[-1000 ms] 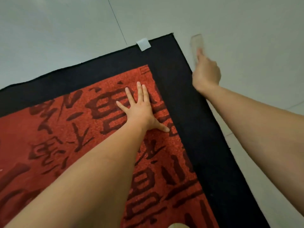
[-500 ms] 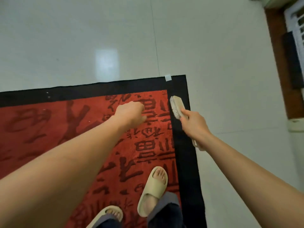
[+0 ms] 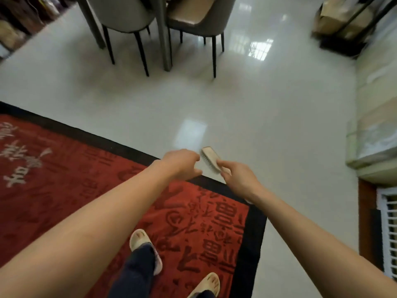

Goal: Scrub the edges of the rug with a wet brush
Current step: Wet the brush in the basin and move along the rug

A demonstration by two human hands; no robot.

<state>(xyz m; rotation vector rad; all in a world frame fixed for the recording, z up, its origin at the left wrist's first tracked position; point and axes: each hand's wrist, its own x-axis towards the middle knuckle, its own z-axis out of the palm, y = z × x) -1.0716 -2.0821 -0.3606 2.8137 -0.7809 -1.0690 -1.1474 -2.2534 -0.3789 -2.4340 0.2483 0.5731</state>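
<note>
A red rug with dark characters and a black border lies on the pale tiled floor. I stand on it in beige slippers. My right hand grips a pale scrub brush by its near end, held in the air above the rug's far corner, bristles turned to the left. My left hand hangs just left of the brush with its fingers loosely curled and holds nothing.
Two grey chairs and a table leg stand on the glossy floor ahead. A black rack with boxes is at the far right, and a wrapped pale block and a white grille line the right side.
I have risen from crouching to standing. My left hand lifted off the rug and curled. The brush came off the black border and is now held in the air.
</note>
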